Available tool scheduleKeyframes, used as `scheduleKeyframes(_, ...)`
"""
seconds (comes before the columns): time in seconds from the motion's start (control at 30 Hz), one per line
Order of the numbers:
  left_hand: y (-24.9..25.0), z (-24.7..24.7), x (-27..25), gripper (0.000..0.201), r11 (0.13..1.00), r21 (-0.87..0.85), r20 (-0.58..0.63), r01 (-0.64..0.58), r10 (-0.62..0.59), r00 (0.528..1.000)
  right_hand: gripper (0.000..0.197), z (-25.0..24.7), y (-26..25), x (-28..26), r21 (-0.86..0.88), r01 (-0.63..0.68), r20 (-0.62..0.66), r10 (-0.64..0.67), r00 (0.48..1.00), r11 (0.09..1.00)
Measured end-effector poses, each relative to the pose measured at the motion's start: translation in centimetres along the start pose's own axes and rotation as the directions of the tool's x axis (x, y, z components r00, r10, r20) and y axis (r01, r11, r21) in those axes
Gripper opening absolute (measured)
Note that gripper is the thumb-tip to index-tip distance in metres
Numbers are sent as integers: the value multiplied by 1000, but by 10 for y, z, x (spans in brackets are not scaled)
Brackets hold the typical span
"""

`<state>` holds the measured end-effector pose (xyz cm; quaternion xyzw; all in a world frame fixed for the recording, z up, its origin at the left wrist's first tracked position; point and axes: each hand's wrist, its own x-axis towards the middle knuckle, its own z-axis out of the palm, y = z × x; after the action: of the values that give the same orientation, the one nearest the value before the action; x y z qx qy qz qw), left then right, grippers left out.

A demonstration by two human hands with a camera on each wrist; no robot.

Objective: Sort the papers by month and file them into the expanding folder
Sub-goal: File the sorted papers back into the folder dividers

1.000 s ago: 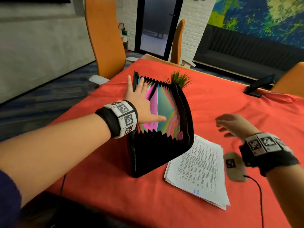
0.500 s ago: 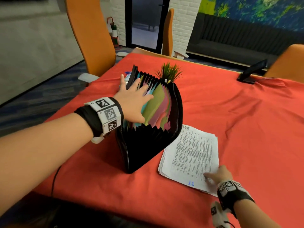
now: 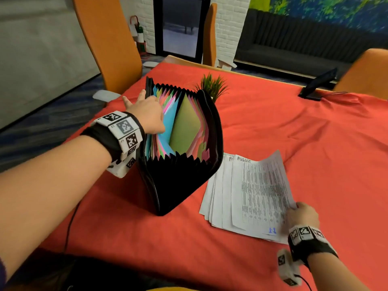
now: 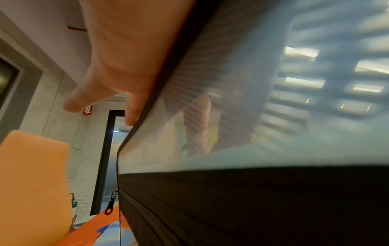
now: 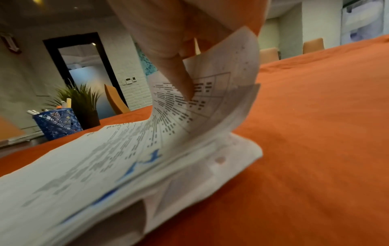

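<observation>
Matt orange cloth [image 3: 294, 154] on table; folder [image 3: 178, 185] black fabric, metal zip; white printed paper [image 3: 252, 196].

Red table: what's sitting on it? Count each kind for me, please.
Expanding folder: 1
Paper stack: 1 (sheets too many to count)
Plant: 1
Blue pen holder: 1
Black device on stand: 1
Total: 5

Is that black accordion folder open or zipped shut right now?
Open. The expanding folder stands fanned wide, its coloured dividers showing, with the left hand reaching into them.
</observation>
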<state>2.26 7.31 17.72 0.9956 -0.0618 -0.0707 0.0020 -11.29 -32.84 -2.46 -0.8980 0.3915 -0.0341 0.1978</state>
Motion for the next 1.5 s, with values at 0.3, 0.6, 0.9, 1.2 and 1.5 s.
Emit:
scheduleKeyframes(0.3,-6,3,5,18,1000,16,11,1,-1,1000,4,-19,2,0,84,-43,-52,48,998,995)
scheduleKeyframes(0.6,-2,3,5,20,999,35,8,-14,14,1000,12,-76,-6,18,60,55,182,-65,981,997)
scheduleKeyframes(0.9,10,3,8,24,998,21,-7,-57,57,998,22,-193,-99,13,90,439,-185,-418,889,894)
scheduleKeyframes(1.2,11,2,9,27,997,14,-25,-76,77,997,20,-215,-241,-55,93,684,-420,-594,686,724)
scheduleKeyframes(1.5,5,2,10,26,998,-5,1,-67,67,998,15,-147,-286,-103,-19,661,10,-661,750,750)
